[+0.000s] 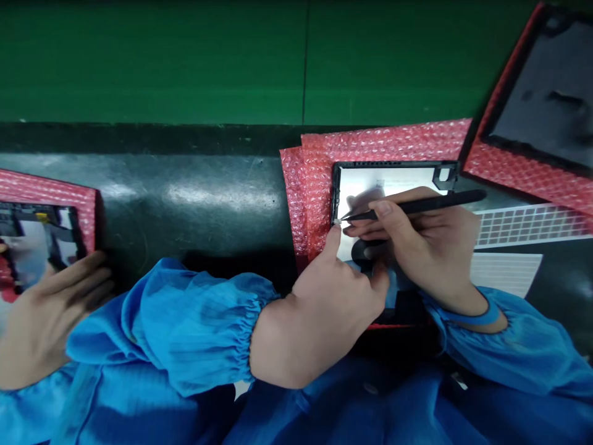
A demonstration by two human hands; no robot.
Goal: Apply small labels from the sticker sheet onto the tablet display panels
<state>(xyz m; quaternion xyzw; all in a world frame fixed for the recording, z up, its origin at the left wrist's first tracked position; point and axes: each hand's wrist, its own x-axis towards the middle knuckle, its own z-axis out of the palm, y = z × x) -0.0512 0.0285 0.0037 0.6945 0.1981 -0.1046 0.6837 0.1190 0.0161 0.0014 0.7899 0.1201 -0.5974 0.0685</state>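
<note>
Pinched in my right hand (426, 241) is a pair of black tweezers (430, 203), its tip pointing left at a small whitish piece (338, 222) on the left edge of a black-framed panel (393, 164). The panel has a bright white, reflective inside. My left hand (324, 303) stretches its index finger to that same spot, the fingertip touching the frame beside the tweezers' tip. Its thumb stands apart near a dark round shape (364, 252), which I cannot make out. The left hand's other fingers are partly hidden. Pink bubble wrap (315, 185) lies under the panel.
At the left, a co-worker's hand (55, 309) rests by another device (32, 241) on pink bubble wrap. A dark framed panel (546, 93) on bubble wrap lies upper right. Label sheets (514, 225) lie right of my hands. A green wall-like surface (185, 62) borders the dark table (208, 204).
</note>
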